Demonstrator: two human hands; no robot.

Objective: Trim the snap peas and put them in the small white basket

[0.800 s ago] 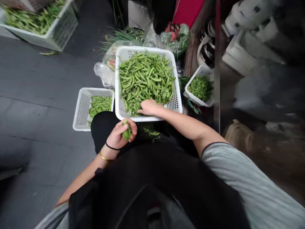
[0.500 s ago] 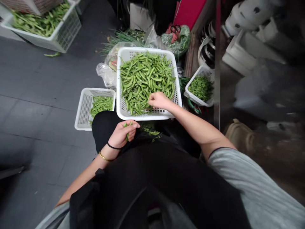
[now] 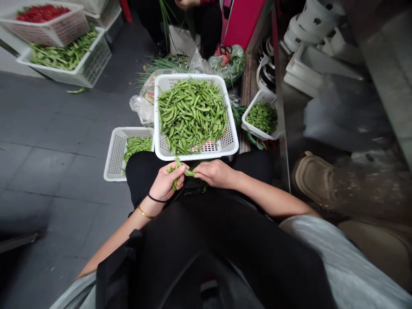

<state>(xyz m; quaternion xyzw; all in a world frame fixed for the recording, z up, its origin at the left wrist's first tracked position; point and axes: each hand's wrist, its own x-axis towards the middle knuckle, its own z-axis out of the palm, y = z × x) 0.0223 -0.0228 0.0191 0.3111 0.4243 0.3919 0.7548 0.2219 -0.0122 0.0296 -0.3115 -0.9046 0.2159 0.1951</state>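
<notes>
My left hand point(image 3: 168, 180) is closed around several green pea pods point(image 3: 175, 183), over my left thigh. Between the two hands lies one pea pod point(image 3: 189, 173), its left end at my left fingertips. The fingers of my right hand point(image 3: 215, 173) pinch its right end. Just beyond the hands, a large white perforated basket point(image 3: 230, 151) holds a heap of pea pods point(image 3: 193, 113). To its left a smaller white basket point(image 3: 113, 165) stands on the floor with more pods point(image 3: 138, 145) inside.
At right stands a basket of leafy greens point(image 3: 262, 118). Scallions point(image 3: 164, 64) and a bagged bundle with scissors point(image 3: 225, 50) lie behind the large basket. Stacked crates point(image 3: 93, 64) with pods and red peppers are far left. Another person's hand point(image 3: 186, 3) shows at the top. A metal edge point(image 3: 283, 159) runs along the right.
My right hand has come back from the large basket to my left hand, and a pod now lies between them. The view has shifted, showing more of the red peppers and the other person.
</notes>
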